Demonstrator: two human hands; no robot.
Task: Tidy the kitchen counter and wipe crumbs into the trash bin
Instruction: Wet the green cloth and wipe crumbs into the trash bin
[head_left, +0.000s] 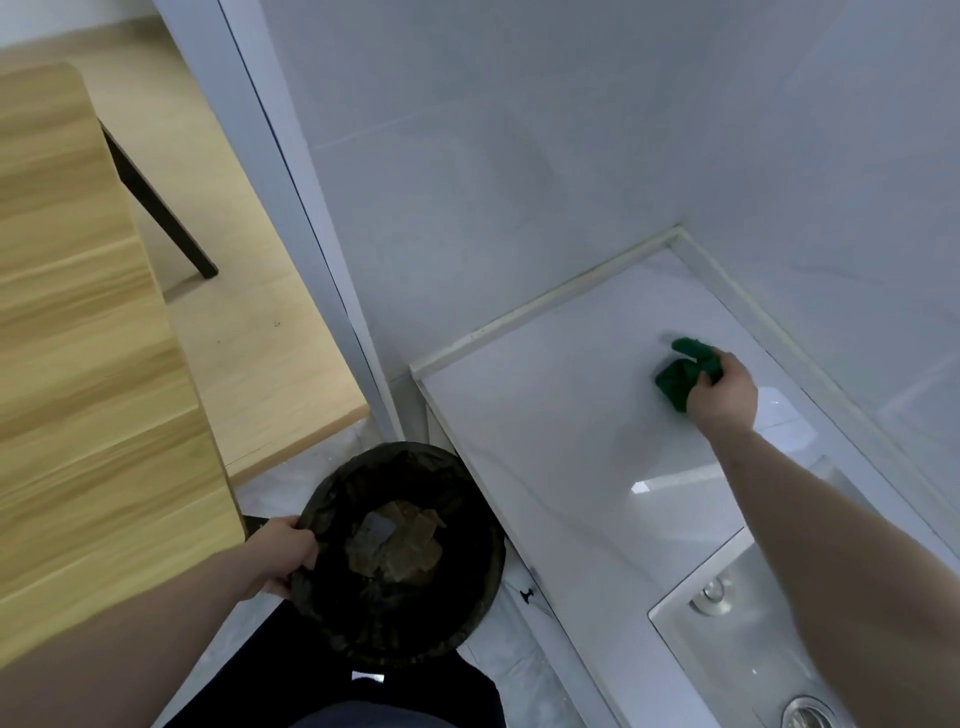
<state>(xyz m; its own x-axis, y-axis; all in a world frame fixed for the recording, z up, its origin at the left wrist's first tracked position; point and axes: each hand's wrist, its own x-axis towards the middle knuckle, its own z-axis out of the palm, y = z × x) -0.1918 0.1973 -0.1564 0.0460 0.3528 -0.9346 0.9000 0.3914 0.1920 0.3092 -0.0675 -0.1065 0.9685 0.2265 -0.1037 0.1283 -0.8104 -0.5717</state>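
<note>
A round black trash bin (467, 613) lined with a dark bag stands on the floor beside the counter's left edge, with brownish scraps inside. My left hand (280, 551) grips its rim on the left side. A crumpled green cloth (683, 371) lies pressed on the white counter (561, 431) near the back right corner, and my right hand (724, 392) is closed on it. No crumbs are distinguishable on the glossy surface.
A steel sink (737, 623) with a drain is sunk into the counter at the lower right, under my right forearm. A raised lip runs along the counter's back and wall edges. A wooden table (78, 364) with a dark leg stands at the left.
</note>
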